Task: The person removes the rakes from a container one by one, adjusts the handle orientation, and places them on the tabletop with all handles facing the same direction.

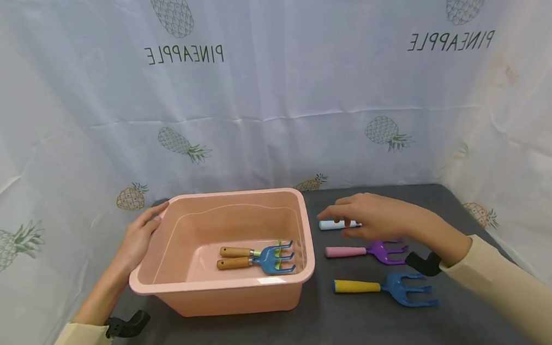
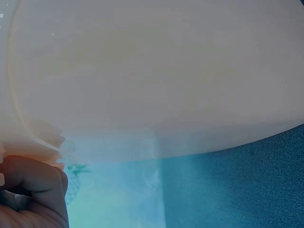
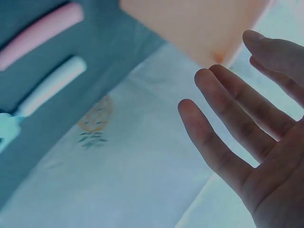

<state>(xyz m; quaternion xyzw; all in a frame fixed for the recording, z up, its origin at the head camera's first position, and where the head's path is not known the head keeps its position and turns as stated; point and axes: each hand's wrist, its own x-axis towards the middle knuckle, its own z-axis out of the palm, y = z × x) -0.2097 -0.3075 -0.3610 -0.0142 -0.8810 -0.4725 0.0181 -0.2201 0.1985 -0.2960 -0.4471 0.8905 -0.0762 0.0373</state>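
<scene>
Left hand [image 1: 136, 239]: fingers gripped the pink tub [image 1: 237, 298].
Right hand [image 1: 370, 214]: released fingers hung near the white-handled tool [image 1: 329, 225].
Pink tub: contained two wooden-handled tools [image 1: 234, 263].
Tabletop [image 1: 320, 338]: carried white-handled tool, pink-handled fork [image 1: 346, 251], yellow-handled fork [image 1: 357, 286], right of pink tub.

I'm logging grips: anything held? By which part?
The left hand holds the pink basin by its rim at the far left corner; the right hand holds nothing.

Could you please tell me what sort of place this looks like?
Probably a makeshift recording booth: pineapple-print cloth hangs round three sides of a dark grey tabletop, with two black wrist devices in view.
</scene>
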